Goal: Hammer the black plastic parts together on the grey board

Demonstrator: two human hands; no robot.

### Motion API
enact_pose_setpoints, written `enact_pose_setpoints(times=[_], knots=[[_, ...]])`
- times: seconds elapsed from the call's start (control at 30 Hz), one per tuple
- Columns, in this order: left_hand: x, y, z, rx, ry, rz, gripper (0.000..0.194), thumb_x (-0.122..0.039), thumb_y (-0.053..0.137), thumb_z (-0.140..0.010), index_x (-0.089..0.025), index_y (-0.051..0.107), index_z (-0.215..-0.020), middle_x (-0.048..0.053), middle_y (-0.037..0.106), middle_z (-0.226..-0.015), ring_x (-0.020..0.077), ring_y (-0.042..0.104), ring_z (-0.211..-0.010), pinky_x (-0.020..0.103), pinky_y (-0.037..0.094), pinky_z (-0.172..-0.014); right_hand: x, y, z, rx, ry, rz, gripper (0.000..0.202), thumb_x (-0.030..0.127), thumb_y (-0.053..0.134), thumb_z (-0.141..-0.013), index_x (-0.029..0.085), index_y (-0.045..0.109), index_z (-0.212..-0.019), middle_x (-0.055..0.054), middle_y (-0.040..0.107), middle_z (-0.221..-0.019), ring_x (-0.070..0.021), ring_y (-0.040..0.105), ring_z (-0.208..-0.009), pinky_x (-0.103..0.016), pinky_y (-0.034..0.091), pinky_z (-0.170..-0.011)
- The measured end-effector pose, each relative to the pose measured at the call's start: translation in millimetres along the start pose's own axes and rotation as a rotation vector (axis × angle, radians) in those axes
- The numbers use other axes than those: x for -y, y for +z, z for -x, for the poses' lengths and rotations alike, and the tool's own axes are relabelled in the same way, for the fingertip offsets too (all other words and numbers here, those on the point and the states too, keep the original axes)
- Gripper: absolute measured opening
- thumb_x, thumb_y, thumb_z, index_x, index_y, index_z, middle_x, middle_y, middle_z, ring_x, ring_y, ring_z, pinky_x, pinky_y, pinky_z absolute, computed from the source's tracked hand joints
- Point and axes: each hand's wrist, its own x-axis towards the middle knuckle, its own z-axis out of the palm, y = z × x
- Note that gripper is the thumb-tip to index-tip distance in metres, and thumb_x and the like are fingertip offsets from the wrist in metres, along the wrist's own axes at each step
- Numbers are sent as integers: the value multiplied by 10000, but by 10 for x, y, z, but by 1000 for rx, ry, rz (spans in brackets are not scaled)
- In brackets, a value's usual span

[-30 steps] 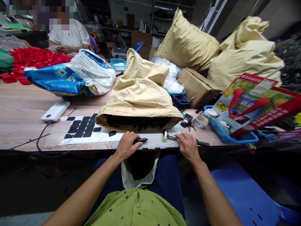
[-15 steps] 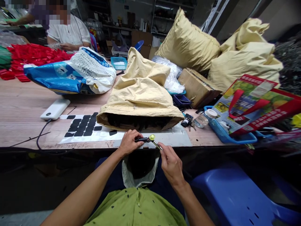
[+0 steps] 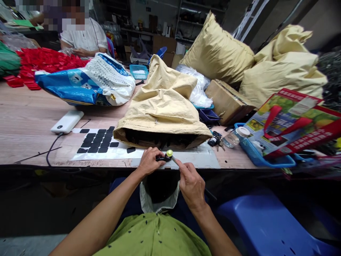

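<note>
My left hand [image 3: 150,161] is closed on a small black part [image 3: 160,158] at the table's front edge. At the right end of that part sits a round yellow-green piece [image 3: 169,153]. In my closed right hand [image 3: 191,183] is a thin metal rod-like tool [image 3: 174,160], its tip against or just beside the round piece; I cannot tell which. Just beyond both hands, a cream cloth sack [image 3: 162,112] lies with its dark mouth facing me and black items inside. Under the hands, a pale bag [image 3: 145,199] hangs open at my lap.
White sheet with black stickers [image 3: 121,153] and power bank [image 3: 67,121] lie left. Blue-white sack [image 3: 87,80] stands behind them. Right are keys, a jar [image 3: 231,139], a blue basket [image 3: 277,162] with a red shopping bag [image 3: 295,124], and a blue chair [image 3: 266,220]. Another person sits far left.
The view has turned slightly left, so the table's things sit further right. My right hand and the metal tool have come closer to the black part in my left hand.
</note>
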Motion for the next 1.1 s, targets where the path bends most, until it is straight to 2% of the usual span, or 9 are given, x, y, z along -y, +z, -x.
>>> enact_pose_setpoints(times=[0.1,0.3,0.4,0.5,0.67,0.8,0.93,1.1], knots=[[-6,4,5,-3,-3,-9,183,-296,815,-758,-273,768,-933,0,712,-926,224,567,-928,374,390,-847,-36,-10,15,-63,18,3,471,129,434,-1006,321,639,-1384,-55,675,-976,-178,648,-826,-263,474,-696],[6,1,8,6,4,-34,185,-332,801,-769,-273,761,-940,10,709,-923,236,564,-928,383,390,-853,-112,19,45,-36,13,6,462,130,427,-999,321,654,-1353,-50,680,-955,-185,653,-829,-268,474,-694],[33,-19,4,29,19,-27,174,-343,773,-798,-268,750,-954,12,706,-925,234,560,-924,380,390,-853,-253,-8,10,-140,64,47,419,183,445,-1010,308,654,-1351,-56,689,-970,-199,649,-842,-287,469,-717],[62,-46,0,62,46,1,163,-356,731,-840,-272,743,-980,10,708,-945,228,558,-930,376,388,-865,-509,-59,-48,-205,71,120,403,182,463,-991,295,683,-1309,-59,689,-935,-201,631,-810,-301,451,-722],[81,-64,0,91,70,2,170,-371,675,-891,-276,745,-1014,5,705,-986,225,557,-980,373,373,-884,-1043,-142,-190,-87,-43,257,380,135,474,-969,266,734,-1212,-61,692,-949,-199,605,-838,-311,410,-745],[84,-62,5,92,74,-14,185,-380,625,-929,-278,749,-1020,1,696,-986,216,552,-976,375,364,-880,-1377,-170,-397,29,-182,244,363,133,504,-958,287,755,-1171,-56,689,-985,-211,586,-928,-334,402,-822],[91,-61,6,100,84,-23,220,-404,578,-958,-284,751,-1019,2,689,-976,207,543,-963,371,369,-871,-1589,-108,-598,76,-253,109,351,136,499,-938,268,761,-1130,-53,684,-993,-210,585,-961,-356,425,-881],[96,-40,5,83,80,-39,246,-390,531,-990,-283,753,-982,1,682,-963,200,535,-939,370,360,-851,-1694,8,-655,42,-209,20,266,210,553,-904,225,753,-1078,-59,668,-968,-226,585,-957,-375,442,-891]])
